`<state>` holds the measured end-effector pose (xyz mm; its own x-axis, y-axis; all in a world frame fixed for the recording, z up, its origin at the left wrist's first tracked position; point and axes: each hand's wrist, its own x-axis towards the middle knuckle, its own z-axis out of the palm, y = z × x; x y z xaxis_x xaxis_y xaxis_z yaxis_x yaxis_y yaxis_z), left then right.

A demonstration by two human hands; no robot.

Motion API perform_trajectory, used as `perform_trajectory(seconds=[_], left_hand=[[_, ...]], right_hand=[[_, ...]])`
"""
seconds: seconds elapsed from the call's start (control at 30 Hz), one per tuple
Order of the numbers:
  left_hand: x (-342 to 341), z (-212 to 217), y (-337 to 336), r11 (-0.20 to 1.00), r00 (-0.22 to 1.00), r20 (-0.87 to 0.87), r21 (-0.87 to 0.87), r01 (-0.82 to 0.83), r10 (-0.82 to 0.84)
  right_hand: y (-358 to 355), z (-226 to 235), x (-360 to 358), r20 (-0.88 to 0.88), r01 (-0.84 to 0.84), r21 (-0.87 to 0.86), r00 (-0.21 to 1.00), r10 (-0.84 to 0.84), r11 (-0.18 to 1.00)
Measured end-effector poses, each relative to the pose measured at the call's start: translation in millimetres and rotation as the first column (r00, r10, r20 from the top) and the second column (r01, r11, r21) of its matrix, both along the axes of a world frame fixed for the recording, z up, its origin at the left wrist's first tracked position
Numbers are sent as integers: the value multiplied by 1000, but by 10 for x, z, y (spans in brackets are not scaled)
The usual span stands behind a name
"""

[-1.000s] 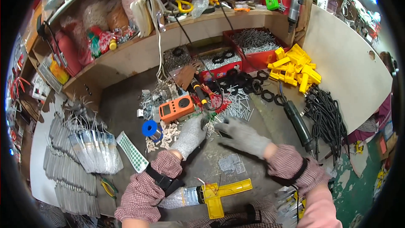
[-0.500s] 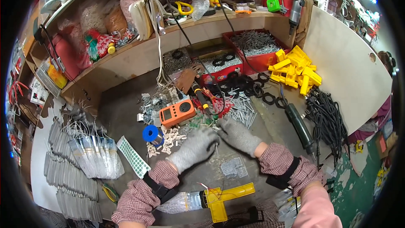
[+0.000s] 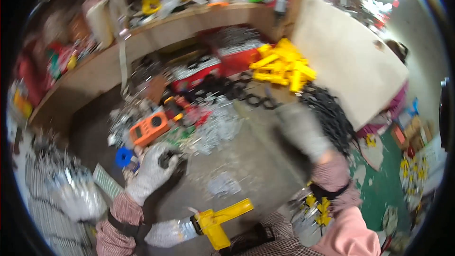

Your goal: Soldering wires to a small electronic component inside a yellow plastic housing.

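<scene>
My left hand (image 3: 154,169), in a grey knit glove, is at the left of the table. Its fingers curl into a pinch, and anything inside them is too small to tell. Just beyond it lie an orange multimeter (image 3: 149,129) and a blue spool (image 3: 124,157). My right hand (image 3: 302,130), also gloved, is smeared by motion beside the coiled black cables (image 3: 329,114); its fingers cannot be made out. In front of me lies a yellow T-shaped plastic part (image 3: 215,227) joined to a bubble-wrapped piece (image 3: 170,232). A small clear plastic bag (image 3: 224,184) lies between my hands.
Yellow plastic parts (image 3: 284,66) are heaped at the back right, beside a white panel (image 3: 350,57). Red bins (image 3: 239,61) of metal pieces stand at the back, with black rings (image 3: 253,98) before them. Loose screws (image 3: 218,123) cover the middle. Wrapped strips (image 3: 76,194) lie at left.
My hands have parted. The right one has swung right, over where a dark green cylindrical tool lay; the left has drawn back toward the left. The view has shifted to the right.
</scene>
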<state>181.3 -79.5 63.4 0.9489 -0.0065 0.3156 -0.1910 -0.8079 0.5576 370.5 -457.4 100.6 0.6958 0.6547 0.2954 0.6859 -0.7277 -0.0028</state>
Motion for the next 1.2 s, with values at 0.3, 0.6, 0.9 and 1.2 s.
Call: perform_trajectory(seconds=[0.3, 0.6, 0.9, 1.2], left_hand=[[-763, 885, -367, 604, 997, 80, -795, 53, 17], [-1694, 1405, -604, 59, 992, 27, -998, 35, -124], [-2229, 1772, -385, -288, 918, -260, -892, -347, -300], [-1352, 1812, -822, -9, 958, -21, -1000, -25, -287]], right_hand=[[-1495, -382, 1454, 1, 531, -117, 845, -534, 839], [-589, 983, 319, -587, 454, 547, 807, -64, 703], [567, -148, -18, -674, 264, 595, 678, 292, 759], [863, 1022, -1416, -460, -141, 883, -444, 769, 447]])
